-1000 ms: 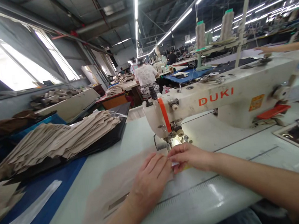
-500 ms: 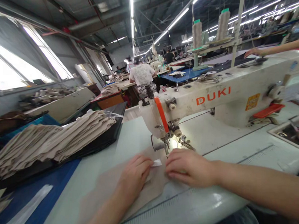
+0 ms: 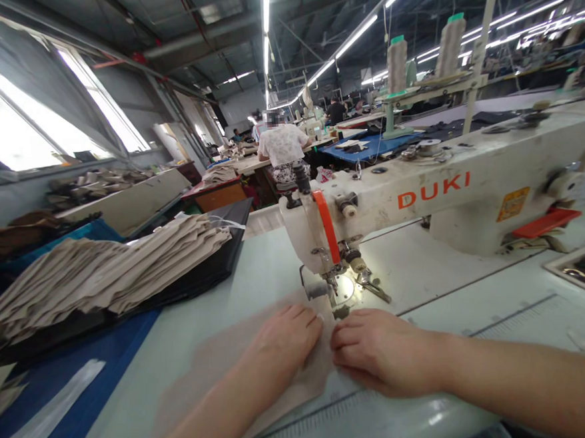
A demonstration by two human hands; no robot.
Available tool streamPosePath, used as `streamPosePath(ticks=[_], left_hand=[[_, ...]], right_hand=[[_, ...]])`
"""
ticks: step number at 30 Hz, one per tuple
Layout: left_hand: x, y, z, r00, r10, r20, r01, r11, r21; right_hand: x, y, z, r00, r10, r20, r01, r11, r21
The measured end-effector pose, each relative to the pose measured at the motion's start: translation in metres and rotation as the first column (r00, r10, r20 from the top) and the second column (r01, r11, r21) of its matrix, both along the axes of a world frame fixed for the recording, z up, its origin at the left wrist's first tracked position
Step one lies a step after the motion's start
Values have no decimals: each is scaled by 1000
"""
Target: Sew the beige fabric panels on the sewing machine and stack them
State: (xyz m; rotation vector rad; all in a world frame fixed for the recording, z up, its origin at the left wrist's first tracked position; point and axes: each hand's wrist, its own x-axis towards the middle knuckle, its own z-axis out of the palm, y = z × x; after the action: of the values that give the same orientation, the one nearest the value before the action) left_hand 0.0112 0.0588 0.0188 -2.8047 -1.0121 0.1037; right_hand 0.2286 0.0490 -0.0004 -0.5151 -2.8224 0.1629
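Note:
A thin beige fabric piece [image 3: 313,377] lies on the pale green table, its upper end near the needle area of a white sewing machine [image 3: 318,237]. My left hand [image 3: 288,343] presses on the fabric with fingers curled together at its right edge. A speck of white shows by those fingertips; the rest of it is hidden. My right hand [image 3: 382,349] is closed at the same edge, just right of the left hand, fingertips pinching the fabric's border. The presser foot and needle [image 3: 335,283] stand just beyond both hands, over a lit metal plate [image 3: 346,287].
A stack of beige fabric pieces [image 3: 110,265] rests on black material at left. A white strip [image 3: 50,413] lies on blue cloth. A printed ruler [image 3: 296,419] runs along the table's front. An open tray [image 3: 584,272] sits at right. A seated person [image 3: 283,146] is ahead.
The white tag that stuck out from my left fingers is now mostly covered. My left hand has moved right, nearer the fabric's edge. A co-worker's arm at right has left the view.

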Motion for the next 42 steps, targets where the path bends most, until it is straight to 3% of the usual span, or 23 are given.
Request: streamPosePath(ticks=[6, 12, 18, 27, 37, 42], left_hand=[[1, -6, -20, 994, 61, 91, -75, 984, 163], [0, -6, -34, 956, -43, 289, -47, 954, 297], [14, -12, -37, 967, 85, 240, -127, 978, 164], [4, -13, -50, 941, -29, 338, -105, 922, 373], [3, -12, -57, 948, 39, 316, -123, 960, 252], [-2, -11, -63, 940, -17, 340, -100, 941, 324]], right_hand=[[0, 0, 1, 1000, -21, 17, 21, 1000, 2], [0, 1, -1, 999, -30, 20, 30, 1000, 7], [-1, -1, 0, 996, -50, 71, 47, 998, 35], [0, -2, 2, 992, -60, 107, 57, 998, 31], [0, -3, -2, 995, -63, 81, 63, 998, 4], [0, -3, 1, 993, -67, 101, 67, 998, 7]])
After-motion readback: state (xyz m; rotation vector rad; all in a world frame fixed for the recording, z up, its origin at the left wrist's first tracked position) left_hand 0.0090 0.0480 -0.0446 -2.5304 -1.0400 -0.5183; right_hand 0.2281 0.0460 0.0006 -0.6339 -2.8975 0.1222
